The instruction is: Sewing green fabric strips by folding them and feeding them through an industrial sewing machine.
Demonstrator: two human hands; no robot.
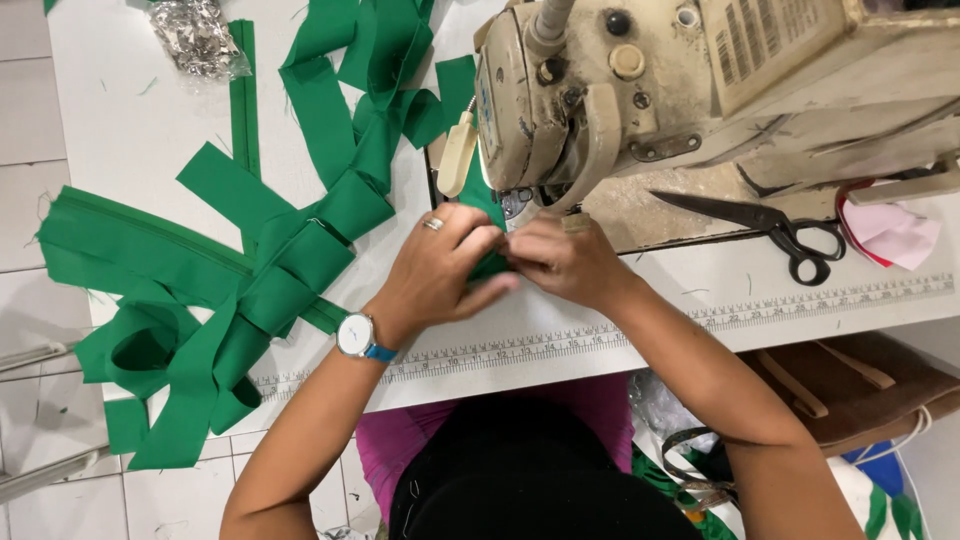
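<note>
- The desk is white, with a printed measuring strip along its near edge, and carries everything else.
- The sewing machine, cream and worn, fills the 1 to 3 o'clock part of the view; its needle end hangs just above the two hands.
- A long tangle of green fabric strips runs from 12 o'clock down to 8 o'clock, folded and looped over itself, its long axis slanting from upper right to lower left (one end seems to lead in under the machine head).
- The left hand, with a ring and a wristwatch on its arm, has its fingers closed on a small green fabric piece; that piece lies at the centre, directly under the needle end, at 3 o'clock from the left palm.
- The right hand meets it from 3 o'clock, fingers pinched shut on the same piece; both hands touch each other there, neither one nearer.
- Black scissors lie on the machine bed at 3 o'clock of the hands, well apart.
- A clear bag of small metal parts sits at 11 o'clock (what the parts are is too small to tell).
</note>
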